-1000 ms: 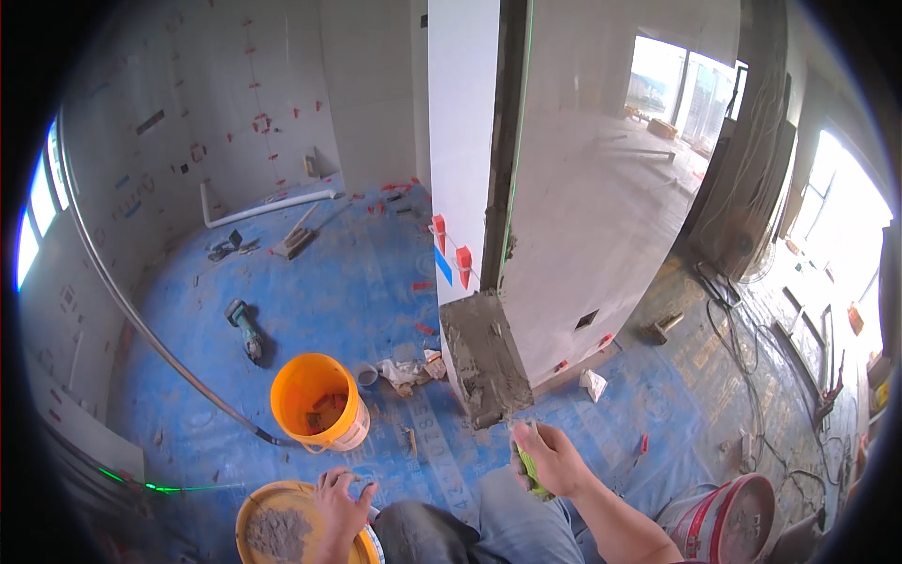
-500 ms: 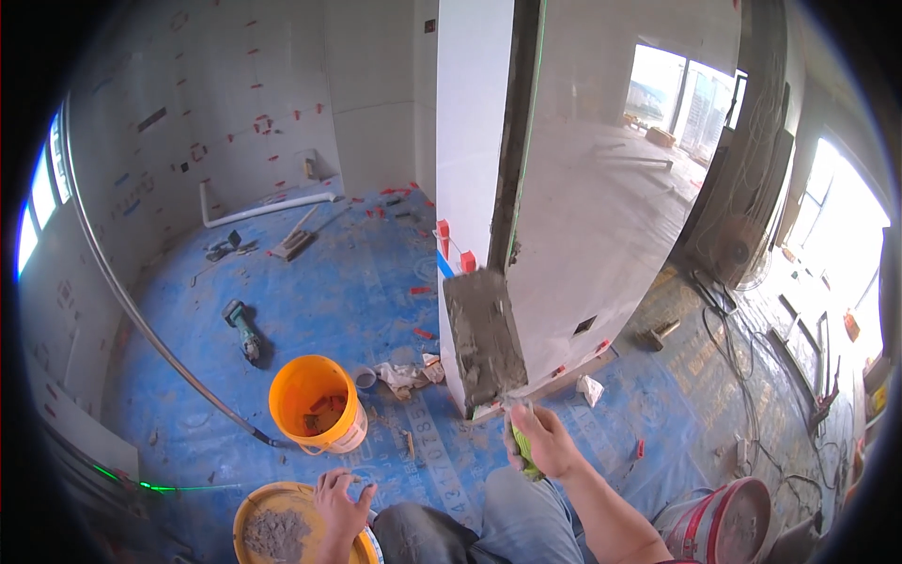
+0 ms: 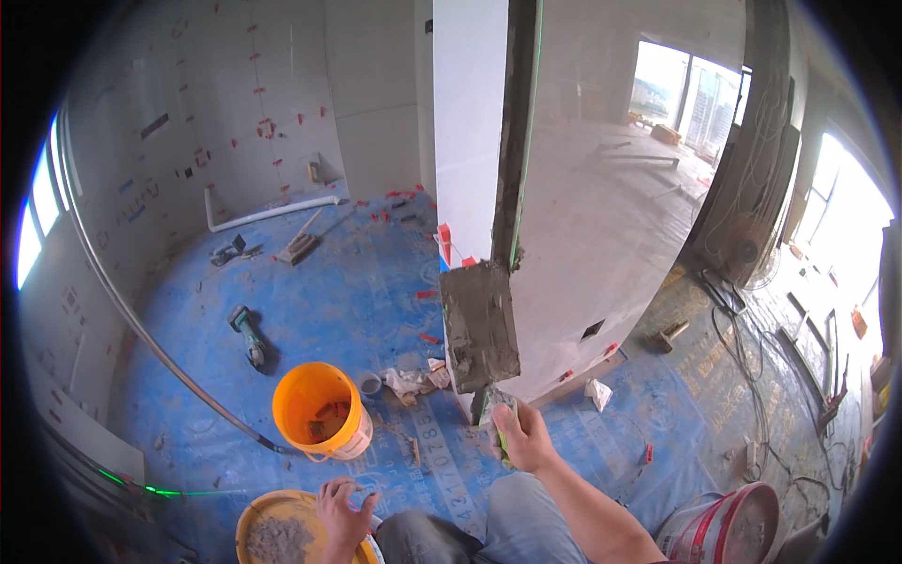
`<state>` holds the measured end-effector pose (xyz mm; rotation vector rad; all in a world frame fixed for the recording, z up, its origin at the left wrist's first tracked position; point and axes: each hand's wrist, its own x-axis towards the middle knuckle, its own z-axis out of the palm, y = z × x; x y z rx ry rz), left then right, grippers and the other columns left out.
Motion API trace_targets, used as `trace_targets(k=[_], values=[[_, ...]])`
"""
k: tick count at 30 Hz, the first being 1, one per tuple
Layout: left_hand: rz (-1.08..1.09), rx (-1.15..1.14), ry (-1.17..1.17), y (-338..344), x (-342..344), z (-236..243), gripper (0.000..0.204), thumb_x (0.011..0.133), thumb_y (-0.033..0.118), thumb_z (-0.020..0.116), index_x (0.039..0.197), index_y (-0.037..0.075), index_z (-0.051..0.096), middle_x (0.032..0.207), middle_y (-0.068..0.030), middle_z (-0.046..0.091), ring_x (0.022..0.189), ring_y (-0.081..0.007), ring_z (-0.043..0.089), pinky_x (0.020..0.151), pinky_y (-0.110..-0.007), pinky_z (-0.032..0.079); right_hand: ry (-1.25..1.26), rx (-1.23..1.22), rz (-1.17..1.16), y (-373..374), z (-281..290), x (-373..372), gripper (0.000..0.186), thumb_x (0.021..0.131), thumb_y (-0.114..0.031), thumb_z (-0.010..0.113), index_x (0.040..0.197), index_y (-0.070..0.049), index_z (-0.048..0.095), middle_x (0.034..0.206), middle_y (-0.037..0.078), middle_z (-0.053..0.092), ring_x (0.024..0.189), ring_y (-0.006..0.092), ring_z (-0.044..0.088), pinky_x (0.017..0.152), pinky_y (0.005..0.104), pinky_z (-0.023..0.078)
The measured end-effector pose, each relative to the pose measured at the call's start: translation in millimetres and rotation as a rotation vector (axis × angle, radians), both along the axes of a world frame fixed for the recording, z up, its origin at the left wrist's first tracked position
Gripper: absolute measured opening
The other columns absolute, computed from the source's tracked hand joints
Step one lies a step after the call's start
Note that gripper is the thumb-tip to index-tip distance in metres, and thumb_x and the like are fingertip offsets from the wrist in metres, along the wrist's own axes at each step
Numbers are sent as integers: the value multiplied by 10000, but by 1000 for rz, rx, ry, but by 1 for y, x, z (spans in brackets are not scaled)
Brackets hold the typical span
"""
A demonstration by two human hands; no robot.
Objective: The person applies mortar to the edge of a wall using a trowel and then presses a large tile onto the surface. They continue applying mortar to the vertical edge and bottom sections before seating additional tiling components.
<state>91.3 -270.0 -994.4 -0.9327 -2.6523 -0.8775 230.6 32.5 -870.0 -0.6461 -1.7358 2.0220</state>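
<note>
My right hand (image 3: 526, 440) is wrapped round the green handle of a trowel (image 3: 481, 324), whose wide blade is coated with grey mortar. Its upper end meets the foot of a dark mortar-grey strip (image 3: 512, 141) running up the corner between a white face and a glossy tiled wall face (image 3: 601, 216). I cannot tell how firmly the blade presses there. My left hand (image 3: 346, 508) is empty, fingers apart and loosely bent, over the edge of a yellow bucket (image 3: 272, 498) holding grey mortar at my left.
An orange bucket (image 3: 355, 444) with red pieces inside stands ahead-left, beside crumpled paper (image 3: 406, 383). A green-and-black power tool (image 3: 246, 336) lies on the blue floor sheet. A bent pipe (image 3: 178, 368) crosses the left; a red-and-white bucket (image 3: 719, 526) and cables (image 3: 742, 376) are on the right.
My right hand and the trowel have shifted slightly left, with the blade now more upright. My left hand stays by the yellow bucket. The whole view has shifted a little.
</note>
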Motion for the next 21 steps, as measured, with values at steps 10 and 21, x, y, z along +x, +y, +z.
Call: trace_targets(k=[10,21], values=[[-20,-46,3,5,3,13,346,669,265,825,855,30,653,1017,-111,639,991,-324,561,848,-414,462,210,100,13,12,102,-14,507,972,-530,499,869,-35,531,650,31,554,512,111,526,469,255,412],[-24,-12,-15,7,0,5,343,663,245,826,875,37,654,1043,-109,636,1016,-334,560,877,-429,457,-72,-135,90,2,-13,23,466,989,-512,476,842,-70,504,680,13,535,541,110,521,507,264,420]])
